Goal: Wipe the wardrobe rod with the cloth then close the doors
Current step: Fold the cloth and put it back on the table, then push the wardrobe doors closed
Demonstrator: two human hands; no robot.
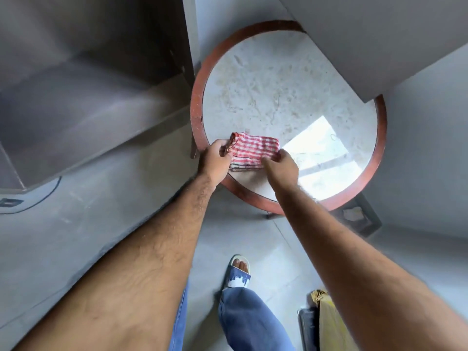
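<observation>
A folded red-and-white striped cloth lies near the front edge of a round marble-topped table with a red-brown rim. My left hand pinches the cloth's left end, which is lifted a little. My right hand holds the cloth's right front corner. To the left, the open wardrobe shows a dark grey bottom shelf and side panel. A grey door panel hangs over the table's upper right. The rod is out of view.
My right foot in a white slipper stands on the grey tiled floor below the table. A yellow-brown package on a dark tray lies at the lower right. A dark object sits on the floor beside the table.
</observation>
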